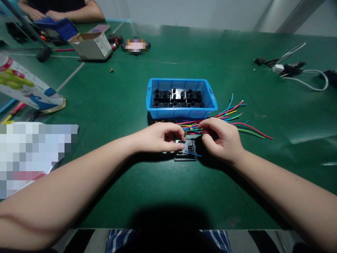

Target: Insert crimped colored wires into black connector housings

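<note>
A small black plastic part [191, 144] lies on the green table in front of me, with a short thin blue wire [195, 154] across it. My left hand [166, 136] grips the left side of this part between thumb and fingers, beside a shiny round piece [178, 141]. Just behind it, a bundle of coloured wires [226, 117] in red, blue, green and yellow stretches to the right. My right hand [222, 137] is closed, its fingertips pinching at the wires; which strand they hold is hidden.
A blue bin [181, 113] with several black plastic parts stands behind the wires. At left are a tilted printed can [28, 84] and a white open box [92, 47]. White cables [308, 77] lie far right. Another person's arms [79, 12] rest at the far left.
</note>
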Demonstrator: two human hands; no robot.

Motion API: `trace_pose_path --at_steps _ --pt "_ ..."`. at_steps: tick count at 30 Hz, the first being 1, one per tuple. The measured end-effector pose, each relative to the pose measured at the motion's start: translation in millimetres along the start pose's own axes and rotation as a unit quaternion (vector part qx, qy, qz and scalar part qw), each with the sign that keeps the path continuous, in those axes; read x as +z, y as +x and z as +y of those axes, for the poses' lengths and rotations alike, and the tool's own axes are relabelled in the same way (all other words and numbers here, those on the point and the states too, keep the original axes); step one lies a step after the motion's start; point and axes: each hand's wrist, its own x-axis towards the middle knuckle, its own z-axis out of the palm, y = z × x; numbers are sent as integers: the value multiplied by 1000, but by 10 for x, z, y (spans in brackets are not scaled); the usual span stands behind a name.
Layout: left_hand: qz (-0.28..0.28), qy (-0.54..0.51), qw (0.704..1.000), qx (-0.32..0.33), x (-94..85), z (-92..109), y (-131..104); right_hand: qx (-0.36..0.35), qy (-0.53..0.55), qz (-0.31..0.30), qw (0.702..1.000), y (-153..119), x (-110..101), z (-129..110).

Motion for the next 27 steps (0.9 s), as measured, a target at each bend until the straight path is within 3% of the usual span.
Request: trace_pose_path --at_steps 3,6,9,11,17,27 --pt "23 14 1000 16 20 -10 -18 12 -15 46 999 22 -2 9" --pt "66 107 988 86 28 -20 -33 5 -16 95 995 44 5 37" --pt "133 219 948 190 11 -30 -42 4 -6 89 996 48 20 70" --pt "161 262 924 226 -6 -38 -44 4 -6 56 998 45 27 80" --pt "163 306 908 236 -18 -64 -30 -13 -26 -48 998 39 22 41" --pt "149 308 914 218 -1 -73 -22 -32 -51 -85 995 42 32 25"
